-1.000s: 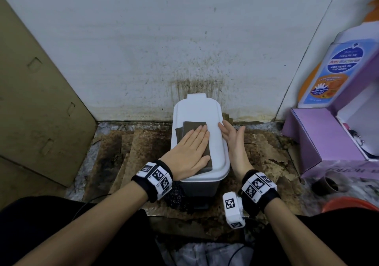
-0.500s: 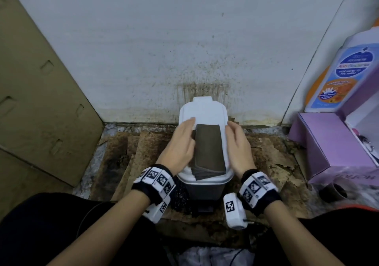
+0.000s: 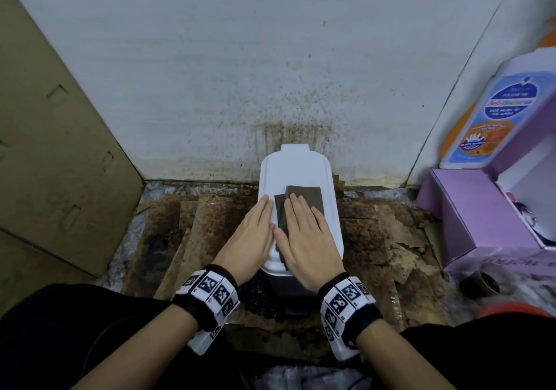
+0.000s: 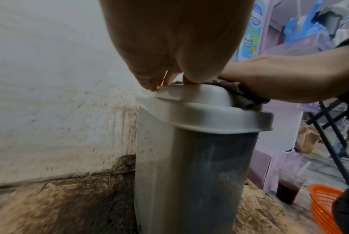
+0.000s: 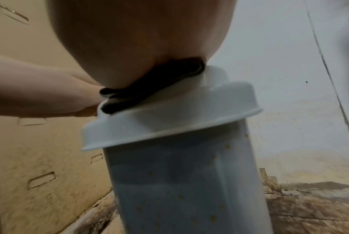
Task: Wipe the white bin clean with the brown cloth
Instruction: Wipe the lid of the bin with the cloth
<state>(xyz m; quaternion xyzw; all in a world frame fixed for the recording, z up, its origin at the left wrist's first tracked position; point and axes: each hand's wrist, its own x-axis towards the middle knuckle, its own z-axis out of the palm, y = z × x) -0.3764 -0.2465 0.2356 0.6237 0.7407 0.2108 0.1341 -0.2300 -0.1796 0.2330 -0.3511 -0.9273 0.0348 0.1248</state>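
The tall white plastic bin (image 3: 301,179) stands on the floor at 12 o'clock. The right hand (image 3: 304,239) presses the folded brown cloth (image 3: 304,200) flat on its lid, fingers straight; the left hand (image 3: 249,239) rests flat beside it at 9 o'clock. Hard pushing could tip the narrow bin, or the loose cloth might slide off.

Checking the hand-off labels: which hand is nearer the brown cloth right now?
Right. The right hand lies flat on top of the brown cloth, pressing it to the white bin lid. The left hand rests on bare lid beside the cloth's left edge.
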